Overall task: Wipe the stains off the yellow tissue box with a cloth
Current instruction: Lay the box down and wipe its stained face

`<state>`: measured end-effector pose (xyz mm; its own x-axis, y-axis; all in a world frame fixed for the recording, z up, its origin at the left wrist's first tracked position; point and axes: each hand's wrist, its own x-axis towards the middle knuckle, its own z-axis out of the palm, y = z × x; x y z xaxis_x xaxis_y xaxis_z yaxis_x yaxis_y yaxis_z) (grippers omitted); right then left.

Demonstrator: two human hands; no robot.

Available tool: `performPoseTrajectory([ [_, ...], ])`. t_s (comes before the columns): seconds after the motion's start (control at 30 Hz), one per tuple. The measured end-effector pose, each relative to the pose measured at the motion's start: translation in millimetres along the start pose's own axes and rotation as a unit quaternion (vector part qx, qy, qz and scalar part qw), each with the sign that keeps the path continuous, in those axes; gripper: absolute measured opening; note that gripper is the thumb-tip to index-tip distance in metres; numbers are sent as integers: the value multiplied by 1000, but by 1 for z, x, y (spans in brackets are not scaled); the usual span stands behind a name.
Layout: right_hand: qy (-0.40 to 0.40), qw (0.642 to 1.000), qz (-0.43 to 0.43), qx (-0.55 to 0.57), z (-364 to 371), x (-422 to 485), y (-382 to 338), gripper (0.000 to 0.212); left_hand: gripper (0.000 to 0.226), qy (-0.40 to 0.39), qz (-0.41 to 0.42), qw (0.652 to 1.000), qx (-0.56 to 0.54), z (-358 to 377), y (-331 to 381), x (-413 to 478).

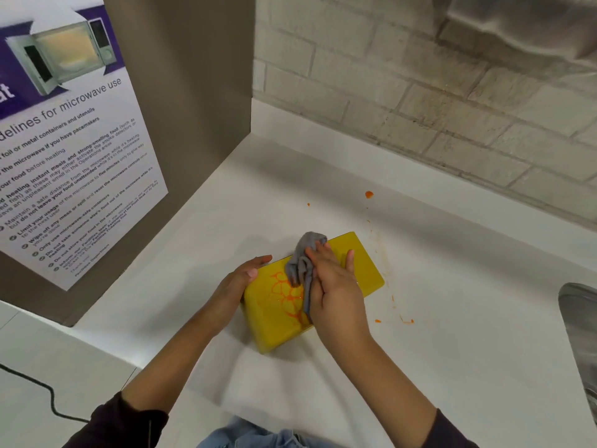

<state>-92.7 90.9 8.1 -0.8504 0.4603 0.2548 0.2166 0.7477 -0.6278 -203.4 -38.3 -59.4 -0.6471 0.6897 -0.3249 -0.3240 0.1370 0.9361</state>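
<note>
Yellow tissue box [268, 318] x1; 2 hands: left [242, 277] flat bracing end, right [336, 286] flat pressing 1 cloth [305, 253].

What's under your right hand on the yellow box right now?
The grey cloth, pressed onto the top of the yellow tissue box by the right hand. Orange stain lines show beside it, toward the left hand. Any stain beneath cloth and palm is covered.
</note>
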Motion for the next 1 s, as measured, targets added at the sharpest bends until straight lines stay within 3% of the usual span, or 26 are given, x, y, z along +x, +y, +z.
performPoseTrajectory([
  [0.23, -100, 985, -140, 14, -18, -7, 17, 35, 57, 14, -4, 1000, -2, 3, 2, 0],
  [0.47, -28, 998, -53, 7, -2, -6, 8, 45, 47, 3, 8, 1000, 6, 1, 2, -1],
  [0.63, -97, 989, -112, -4, 3, -9, -5, 43, 44, 1, 11, 1000, -6, 2, 3, 0],
  [0.73, -134, 979, -150, 7, -10, -11, 5, 42, 58, -3, 15, 1000, -9, 2, 4, 0],
  [1.0, -35, 996, -77, 15, -7, -9, 5, 39, 65, 6, 5, 1000, -8, 6, 8, -1],
])
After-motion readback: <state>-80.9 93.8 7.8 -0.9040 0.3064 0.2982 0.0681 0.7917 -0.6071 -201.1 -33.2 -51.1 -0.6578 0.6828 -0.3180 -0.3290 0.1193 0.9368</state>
